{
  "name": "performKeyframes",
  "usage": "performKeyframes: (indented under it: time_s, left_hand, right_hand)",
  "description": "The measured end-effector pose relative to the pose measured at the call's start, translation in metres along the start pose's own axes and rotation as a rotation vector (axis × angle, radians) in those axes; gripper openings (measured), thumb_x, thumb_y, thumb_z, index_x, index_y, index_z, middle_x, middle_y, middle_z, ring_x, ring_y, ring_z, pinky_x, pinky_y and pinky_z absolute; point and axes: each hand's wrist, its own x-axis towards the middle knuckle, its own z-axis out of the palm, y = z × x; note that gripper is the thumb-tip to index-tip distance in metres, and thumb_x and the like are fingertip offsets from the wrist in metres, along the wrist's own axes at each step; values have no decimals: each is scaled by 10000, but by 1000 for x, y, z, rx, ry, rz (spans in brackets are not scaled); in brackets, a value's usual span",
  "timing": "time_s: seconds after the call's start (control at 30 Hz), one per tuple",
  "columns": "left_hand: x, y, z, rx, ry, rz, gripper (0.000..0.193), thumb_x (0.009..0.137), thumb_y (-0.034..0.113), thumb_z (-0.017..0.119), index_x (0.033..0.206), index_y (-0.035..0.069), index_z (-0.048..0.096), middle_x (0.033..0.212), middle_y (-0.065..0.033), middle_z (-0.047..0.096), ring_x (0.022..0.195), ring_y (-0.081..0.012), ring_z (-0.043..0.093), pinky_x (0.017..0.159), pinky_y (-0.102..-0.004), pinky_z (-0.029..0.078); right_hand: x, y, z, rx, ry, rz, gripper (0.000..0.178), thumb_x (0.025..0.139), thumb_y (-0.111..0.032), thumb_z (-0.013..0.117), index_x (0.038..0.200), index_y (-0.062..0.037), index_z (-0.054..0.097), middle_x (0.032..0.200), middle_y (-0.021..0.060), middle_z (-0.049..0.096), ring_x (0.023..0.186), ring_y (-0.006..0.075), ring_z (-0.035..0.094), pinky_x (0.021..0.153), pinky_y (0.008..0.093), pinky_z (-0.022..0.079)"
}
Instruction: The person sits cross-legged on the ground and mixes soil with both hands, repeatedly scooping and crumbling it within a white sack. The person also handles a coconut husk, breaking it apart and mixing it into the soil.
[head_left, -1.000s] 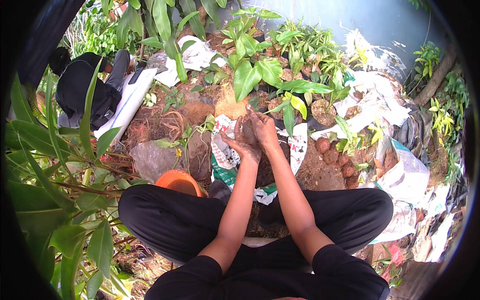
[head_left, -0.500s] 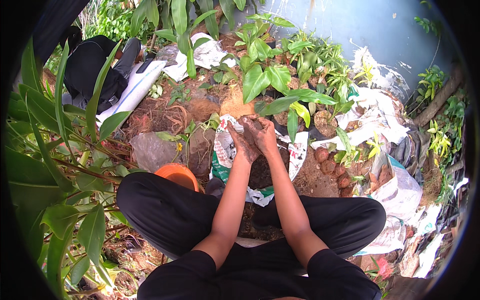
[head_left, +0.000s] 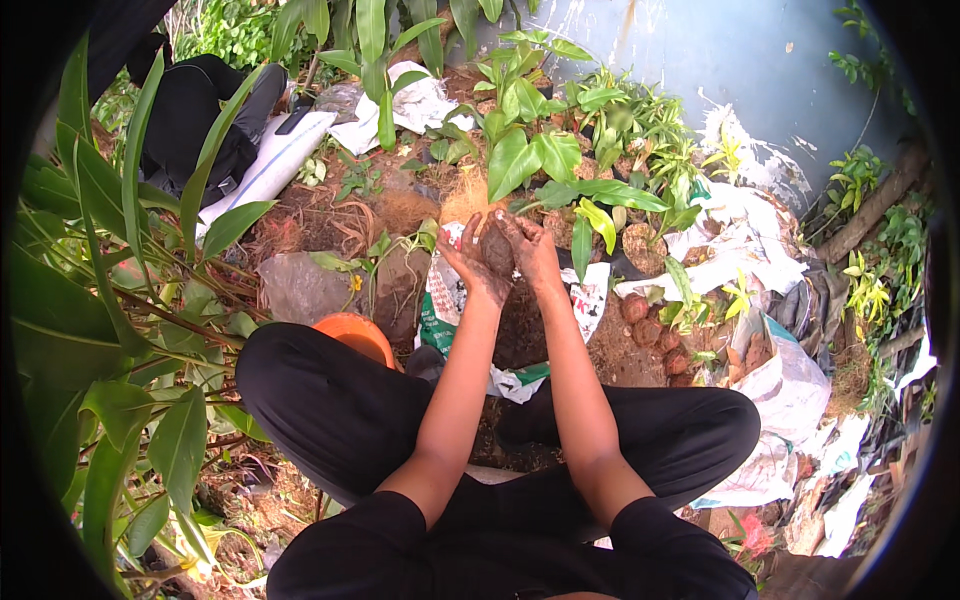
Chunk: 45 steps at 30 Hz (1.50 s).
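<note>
A rounded lump of dark brown soil (head_left: 495, 248) is cupped between my two muddy palms. My left hand (head_left: 472, 264) supports it from the left, and my right hand (head_left: 536, 258) presses on its right side with curled fingers. Below them lies an opened white and green plastic sack (head_left: 590, 308) holding loose dark soil (head_left: 520, 335). Both hands are above the sack's far part, and soil coats the fingers.
An orange pot (head_left: 357, 336) stands by my left knee. Several brown soil balls (head_left: 648, 332) lie right of the sack. Potted plants (head_left: 540, 155) stand ahead, before a blue-grey wall (head_left: 740, 70). Leafy stems (head_left: 180, 450) crowd my left. Another person in black (head_left: 200, 115) sits at far left.
My hands have parted a little and turned, so more of the soil lump shows between them. The view has shifted slightly.
</note>
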Motion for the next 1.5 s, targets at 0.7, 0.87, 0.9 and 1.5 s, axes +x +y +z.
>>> performKeyframes:
  time_s: [0.7, 0.87, 0.9, 1.5]
  left_hand:
    - [-14, 1, 12, -42, 99, -97, 764, 803, 711, 373, 1124, 46, 568, 1135, -144, 605, 1078, -285, 576, 941, -462, 454]
    - [-13, 4, 15, 67, -213, -299, 742, 812, 689, 436, 1194, 63, 552, 1180, -133, 590, 1097, -292, 564, 977, -459, 421]
    - [-17, 5, 18, 88, -215, -397, 729, 817, 680, 442, 1203, 71, 550, 1180, -129, 593, 1098, -291, 564, 977, -449, 423]
    - [9, -9, -22, 515, 17, -39, 747, 914, 662, 347, 1325, 43, 424, 1285, -153, 488, 1145, -302, 522, 943, -488, 429]
  right_hand:
    - [-18, -35, 2, 277, 96, 68, 260, 863, -244, 701, 894, 14, 705, 813, 54, 685, 690, 93, 576, 650, 244, 466]
    - [-16, -34, -13, -113, -1, -362, 189, 858, -138, 678, 993, -7, 702, 951, 60, 703, 867, 124, 614, 830, 269, 468]
    - [-14, -27, -14, -64, -14, -348, 181, 859, -141, 672, 976, -4, 695, 964, 67, 697, 879, 127, 611, 839, 274, 468]
    - [-4, 5, -1, 151, 233, 175, 316, 908, -334, 655, 900, -18, 668, 801, 17, 642, 668, 83, 539, 621, 240, 437]
